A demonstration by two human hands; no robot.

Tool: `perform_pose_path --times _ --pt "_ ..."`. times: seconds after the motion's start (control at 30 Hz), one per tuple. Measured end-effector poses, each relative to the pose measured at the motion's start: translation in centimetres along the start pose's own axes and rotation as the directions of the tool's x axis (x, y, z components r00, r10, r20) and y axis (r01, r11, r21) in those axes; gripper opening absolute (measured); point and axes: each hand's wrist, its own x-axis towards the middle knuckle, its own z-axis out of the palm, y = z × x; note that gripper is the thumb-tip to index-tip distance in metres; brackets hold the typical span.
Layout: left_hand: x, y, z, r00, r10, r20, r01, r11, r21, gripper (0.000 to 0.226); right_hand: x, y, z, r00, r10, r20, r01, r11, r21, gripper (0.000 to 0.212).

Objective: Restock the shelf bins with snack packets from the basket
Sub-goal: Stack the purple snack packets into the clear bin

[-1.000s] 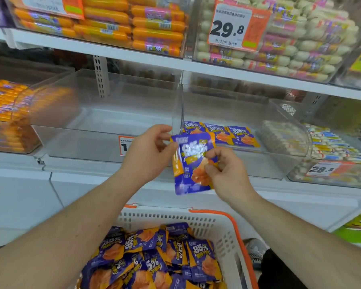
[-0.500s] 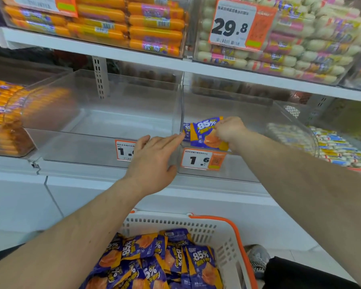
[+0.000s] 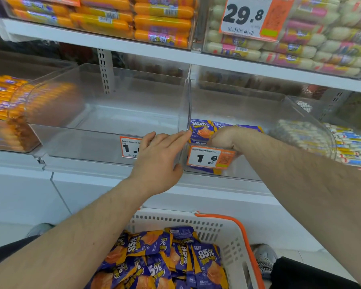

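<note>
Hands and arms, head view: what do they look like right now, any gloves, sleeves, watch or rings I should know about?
Both are bare. The left hand and right hand wear no gloves, and no ring shows on the visible fingers. Both forearms are uncovered up to the frame edge, with visible hair; no sleeve, watch or wristband in view. The right hand's fingers are mostly hidden, so rings there cannot be ruled out.

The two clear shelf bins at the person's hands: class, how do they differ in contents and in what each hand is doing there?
The left bin shows no packets inside; the right bin holds purple snack packets at its front. The left hand rests open against the left bin's front, while the right hand reaches into the right bin. Both are clear plastic with orange 1.6-style price tags.
</note>
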Motion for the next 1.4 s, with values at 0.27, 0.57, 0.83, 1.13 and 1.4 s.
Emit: perform_pose_path --times 0.27,0.57,0.83,1.13,1.4 --pt "0.0 0.1 -0.1 1.0 -0.01 0.012 0.01 1.0 0.003 0.079 0.4 0.3 0.1 0.999 -0.014 -0.046 0.022 0.985 0.172 0.03" --pt "0.0 0.6 -0.8 0.989 -0.055 0.138 0.064 0.996 -0.063 0.077 -0.1 -0.6 0.2 0.988 -0.015 -0.151 0.034 0.992 0.124 0.015" --pt "-4.2 2.0 0.4 0.958 0.133 0.255 -0.084 0.977 -0.196 0.04 -3.3 0.8 6.0 -0.01 -0.315 -0.949 0.458 0.842 -0.285 0.011" --pt "-7.1 0.5 2.1 0.194 -0.026 0.981 0.029 0.999 0.021 0.021 -3.5 5.7 27.0 0.939 -0.145 -0.311 0.193 0.973 0.128 0.008" --pt "-6.9 1.2 3.6 0.224 -0.007 0.974 0.057 0.998 -0.006 0.018 -3.7 7.3 34.3 0.929 0.254 0.268 -0.289 0.952 0.099 0.075"
